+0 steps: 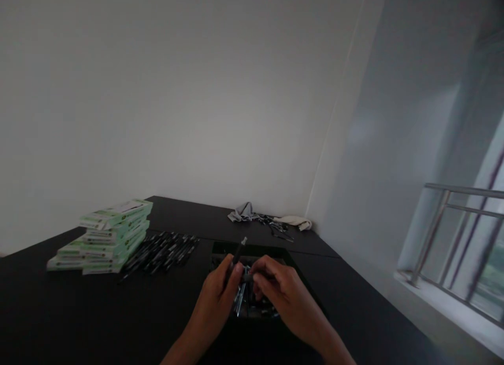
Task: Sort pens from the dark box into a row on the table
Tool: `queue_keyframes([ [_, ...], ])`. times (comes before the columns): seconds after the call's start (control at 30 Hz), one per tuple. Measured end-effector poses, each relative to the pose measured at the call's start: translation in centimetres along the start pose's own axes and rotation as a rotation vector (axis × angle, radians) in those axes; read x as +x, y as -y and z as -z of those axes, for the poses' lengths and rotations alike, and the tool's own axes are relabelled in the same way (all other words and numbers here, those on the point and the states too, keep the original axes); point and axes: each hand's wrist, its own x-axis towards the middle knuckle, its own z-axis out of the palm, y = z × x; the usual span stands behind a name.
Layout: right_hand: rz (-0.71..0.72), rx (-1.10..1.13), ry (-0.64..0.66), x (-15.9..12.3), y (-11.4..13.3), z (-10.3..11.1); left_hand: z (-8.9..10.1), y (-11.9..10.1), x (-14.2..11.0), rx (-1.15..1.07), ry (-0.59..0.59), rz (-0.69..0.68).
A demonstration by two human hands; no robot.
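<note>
Between the thumb and fingers of my left hand [219, 289] is a black pen barrel [238, 251], tilted up with its pale tip pointing away from me. My right hand [280, 287] is closed in a pinch close to the left thumb. A small dark piece [248, 277] shows at its fingertips, too dim to name. Below both hands stands a dark tray [289, 257] holding several slim, shiny pen parts [239, 301]. The hands hide much of the tray's inside.
Left on the black table [98, 312] is a stack of white and green boxes [114, 239]. Beside it lie many black pens [165, 252]. A grey cloth [243, 212], loose pens [277, 227] and a beige cloth [297, 221] lie by the back wall. A metal railing [431, 233] is at right.
</note>
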Motion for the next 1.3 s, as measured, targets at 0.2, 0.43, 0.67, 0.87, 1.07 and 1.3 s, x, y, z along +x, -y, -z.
queue_keyframes([
  [0.2, 0.015, -0.038, -0.051, 0.6, 0.3, -1.0, 0.8, -0.5, -0.7, -0.070, 0.052, 0.023],
  [0.43, 0.019, -0.061, 0.122, 0.7, 0.0, -0.1, 1.2, -0.2, -0.8, -0.048, 0.040, 0.038],
  [0.67, 0.029, -0.471, 0.487, 3.3, -3.4, 3.3, 3.6, 1.2, 0.4, 0.029, -0.125, 0.061],
  [0.87, 0.087, -0.560, 0.658, 7.1, -6.7, -2.0, 4.6, 2.6, 1.4, 0.079, -0.192, 0.057],
  [1.07, 0.117, -0.714, 0.726, 8.0, -8.1, -6.3, 4.5, 4.0, 1.5, 0.118, -0.199, 0.074],
  [1.3, 0.062, -0.747, 0.690, 5.8, -8.4, -1.9, 5.1, 4.5, 1.7, 0.143, -0.234, 0.105],
])
